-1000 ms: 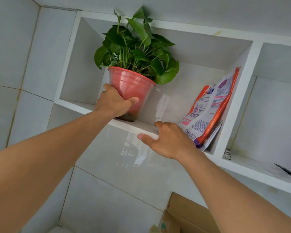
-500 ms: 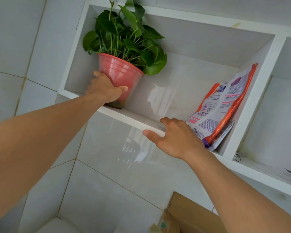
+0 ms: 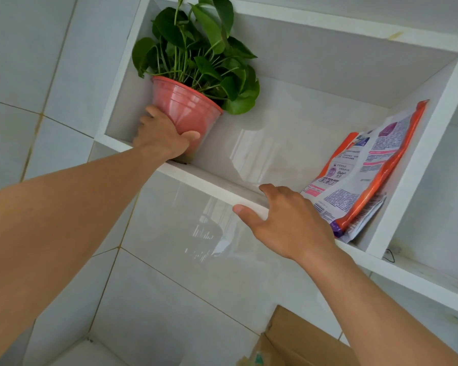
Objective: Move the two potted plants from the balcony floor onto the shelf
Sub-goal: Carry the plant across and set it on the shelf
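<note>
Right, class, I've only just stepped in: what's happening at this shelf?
A person is putting a potted plant into the left end of a white wall shelf. The left hand grips the red pot low on its side, and its base appears to sit on the shelf board. The right hand rests on the shelf's front edge, holding nothing. An orange and white packet leans against the right wall of the same compartment. Only one plant is in view.
</note>
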